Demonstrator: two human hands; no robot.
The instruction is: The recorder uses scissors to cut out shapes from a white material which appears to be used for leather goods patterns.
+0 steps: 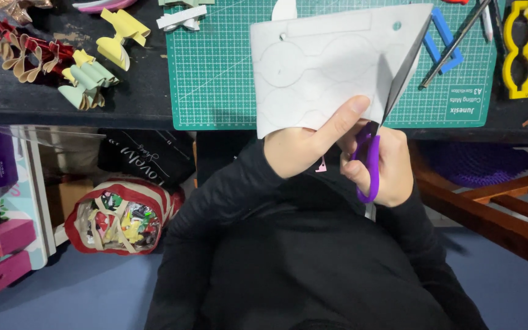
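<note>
My left hand (304, 143) pinches the lower edge of a white sheet (322, 67) marked with faint traced round outlines, thumb on top. The sheet is held up over the green cutting mat (215, 79). My right hand (386, 168) grips purple-handled scissors (368, 162), whose blades (406, 67) run up along the sheet's right edge. Both arms wear black sleeves.
Folded bows in yellow (120, 36), pale green (87, 82) and red (22, 52) lie on the dark table at left. A blue shape (444, 40), a thin metal tool (456, 43) and a yellow template (520, 49) lie at right. Below are a clear bag of scraps (120, 223) and a wooden frame (496, 208).
</note>
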